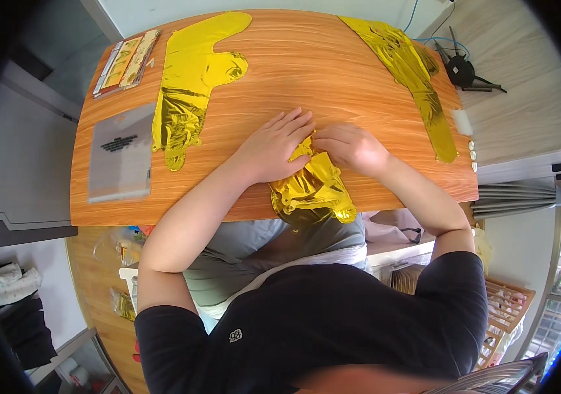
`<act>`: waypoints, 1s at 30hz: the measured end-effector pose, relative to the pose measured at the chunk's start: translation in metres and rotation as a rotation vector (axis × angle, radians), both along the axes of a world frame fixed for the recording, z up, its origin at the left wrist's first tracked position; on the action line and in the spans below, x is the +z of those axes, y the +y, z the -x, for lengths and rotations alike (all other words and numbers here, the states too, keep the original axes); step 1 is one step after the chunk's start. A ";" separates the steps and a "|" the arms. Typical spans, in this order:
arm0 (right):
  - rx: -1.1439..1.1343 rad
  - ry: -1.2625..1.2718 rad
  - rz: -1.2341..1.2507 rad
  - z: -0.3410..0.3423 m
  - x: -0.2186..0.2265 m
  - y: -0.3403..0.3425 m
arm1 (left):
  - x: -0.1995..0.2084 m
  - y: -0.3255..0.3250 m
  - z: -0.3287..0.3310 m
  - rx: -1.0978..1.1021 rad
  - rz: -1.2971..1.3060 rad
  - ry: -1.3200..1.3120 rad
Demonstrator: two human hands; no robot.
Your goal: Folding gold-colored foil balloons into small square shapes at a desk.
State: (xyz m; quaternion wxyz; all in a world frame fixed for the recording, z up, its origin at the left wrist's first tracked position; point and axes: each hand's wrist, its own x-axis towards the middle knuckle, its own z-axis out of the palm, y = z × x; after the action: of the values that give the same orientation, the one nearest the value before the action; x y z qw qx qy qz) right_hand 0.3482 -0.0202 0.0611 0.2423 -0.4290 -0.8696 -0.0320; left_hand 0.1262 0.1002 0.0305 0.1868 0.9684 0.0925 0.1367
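A crumpled, flat gold foil balloon (316,184) lies at the table's near edge, part of it hanging over toward my lap. My left hand (275,148) rests on its left side, palm down, fingers stretched out over foil and wood. My right hand (354,150) is closed at the balloon's upper end, with thumb and fingertips pinched together on the foil. Two more flat gold foil balloons lie farther off: one balloon (192,72) at the left, smooth above and wrinkled below, and a long, creased balloon (406,65) at the far right.
On the wooden table (300,72), a clear plastic sleeve (121,154) and a stack of printed packets (126,62) lie at the left. A black router (461,71) with cables stands by the far right corner. Small white discs (472,155) line the right edge.
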 end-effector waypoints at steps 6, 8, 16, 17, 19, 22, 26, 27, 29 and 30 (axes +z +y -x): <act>0.014 -0.082 -0.052 -0.002 0.000 0.000 | -0.001 0.000 -0.001 0.002 0.007 -0.008; 0.001 -0.088 -0.049 -0.002 -0.003 -0.001 | -0.001 0.000 -0.001 0.002 0.008 -0.013; -0.055 -0.058 -0.031 -0.002 -0.013 0.000 | -0.002 0.002 -0.001 0.004 0.037 -0.103; -0.062 -0.035 -0.033 -0.001 -0.013 0.000 | -0.003 0.002 -0.001 0.004 0.038 -0.104; -0.070 -0.011 -0.036 0.001 -0.013 0.000 | -0.003 0.001 -0.001 -0.004 -0.006 -0.102; -0.088 0.012 -0.009 0.003 -0.012 -0.001 | -0.005 0.001 0.000 -0.005 -0.011 -0.108; -0.070 0.029 0.015 0.001 -0.008 -0.002 | -0.003 0.000 -0.001 -0.003 0.009 -0.104; -0.049 0.022 0.034 0.001 -0.006 -0.002 | -0.003 0.000 -0.001 -0.003 0.006 -0.096; -0.035 0.017 0.033 -0.002 -0.006 -0.003 | -0.002 0.000 -0.001 -0.003 0.003 -0.089; -0.022 0.011 0.031 -0.003 -0.005 -0.003 | -0.002 0.000 -0.001 -0.006 0.002 -0.080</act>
State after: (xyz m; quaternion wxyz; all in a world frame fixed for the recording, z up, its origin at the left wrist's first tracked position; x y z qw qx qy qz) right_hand 0.3508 -0.0237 0.0556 0.2401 -0.4423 -0.8639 -0.0188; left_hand 0.1271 0.1003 0.0288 0.1915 0.9623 0.0823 0.1745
